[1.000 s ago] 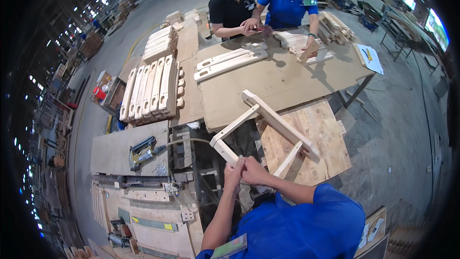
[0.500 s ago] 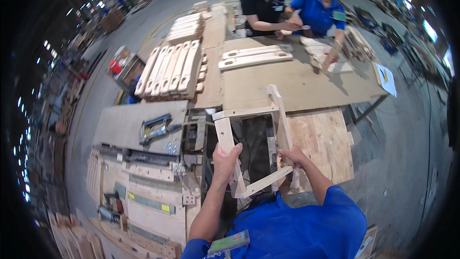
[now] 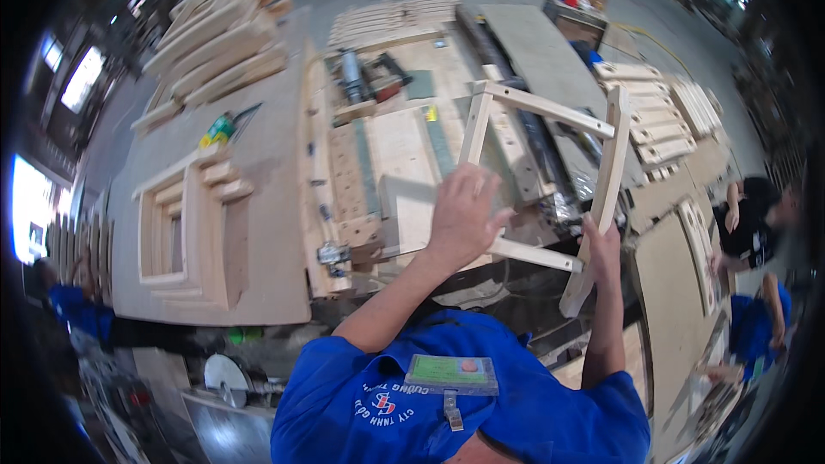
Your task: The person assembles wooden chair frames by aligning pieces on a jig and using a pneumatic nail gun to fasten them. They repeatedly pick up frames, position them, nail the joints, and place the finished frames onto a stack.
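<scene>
I hold a pale wooden frame (image 3: 550, 112), two legs joined by two rungs, raised above a workbench. My left hand (image 3: 464, 216) is closed around the frame's left leg where the lower rung meets it. My right hand (image 3: 601, 247) grips the right leg (image 3: 608, 163) near its lower end. The frame is tilted, its upper rung pointing away from me. My blue shirt with a green badge (image 3: 451, 374) fills the bottom of the view.
Below the frame is a workbench jig (image 3: 369, 163) with a power tool (image 3: 352, 77). Nested wooden frames (image 3: 185, 223) lie on a board at left, stacked planks (image 3: 215, 26) beyond. Curved slats (image 3: 657, 116) lie at right. Two other people (image 3: 756, 223) work at far right.
My head has swung round, so the view now faces the jig bench. The frame came off the table and turned, and my hands moved apart, one on each leg.
</scene>
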A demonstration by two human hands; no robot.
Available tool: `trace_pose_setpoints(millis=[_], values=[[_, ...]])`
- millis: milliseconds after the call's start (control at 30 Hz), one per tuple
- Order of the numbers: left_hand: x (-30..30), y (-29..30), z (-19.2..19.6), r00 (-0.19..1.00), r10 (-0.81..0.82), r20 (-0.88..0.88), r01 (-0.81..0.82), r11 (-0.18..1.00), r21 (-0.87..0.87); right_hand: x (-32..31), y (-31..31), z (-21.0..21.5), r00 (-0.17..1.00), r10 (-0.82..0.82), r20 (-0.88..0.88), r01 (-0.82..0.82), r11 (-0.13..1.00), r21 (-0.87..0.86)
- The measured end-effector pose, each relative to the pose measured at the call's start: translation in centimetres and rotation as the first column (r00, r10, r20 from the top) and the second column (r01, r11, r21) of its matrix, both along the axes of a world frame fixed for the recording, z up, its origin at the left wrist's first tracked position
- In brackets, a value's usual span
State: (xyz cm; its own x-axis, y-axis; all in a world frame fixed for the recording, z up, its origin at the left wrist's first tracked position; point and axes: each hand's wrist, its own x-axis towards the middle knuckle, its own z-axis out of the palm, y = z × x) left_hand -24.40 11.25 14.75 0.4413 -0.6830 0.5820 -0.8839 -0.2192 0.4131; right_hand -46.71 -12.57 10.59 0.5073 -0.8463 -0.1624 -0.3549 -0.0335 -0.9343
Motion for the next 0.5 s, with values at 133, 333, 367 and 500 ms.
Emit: trace_pose_setpoints(millis=[133,333,367,500], values=[[3.2,4.2,-2.0,0.988,-0.125,-0.096,0.138,0.98,0.144,10.5,-0.2,1.4,0.973,0.177,-0.148,-0.189,0.979,-0.073],[9.7,6.1,-7.1,0.99,0.044,-0.131,0.013,0.914,0.406,22.1,3.0,2.2,0.932,0.267,-0.245,-0.297,0.95,-0.095],[10.6,6.3,-7.6,0.986,0.065,-0.155,0.005,0.91,0.415,23.0,2.8,1.8,0.926,0.339,-0.164,-0.361,0.924,-0.126],[11.2,7.0,-7.5,0.985,0.027,-0.171,0.033,0.94,0.34,25.9,2.5,1.7,0.878,0.362,-0.313,-0.409,0.907,-0.099]])
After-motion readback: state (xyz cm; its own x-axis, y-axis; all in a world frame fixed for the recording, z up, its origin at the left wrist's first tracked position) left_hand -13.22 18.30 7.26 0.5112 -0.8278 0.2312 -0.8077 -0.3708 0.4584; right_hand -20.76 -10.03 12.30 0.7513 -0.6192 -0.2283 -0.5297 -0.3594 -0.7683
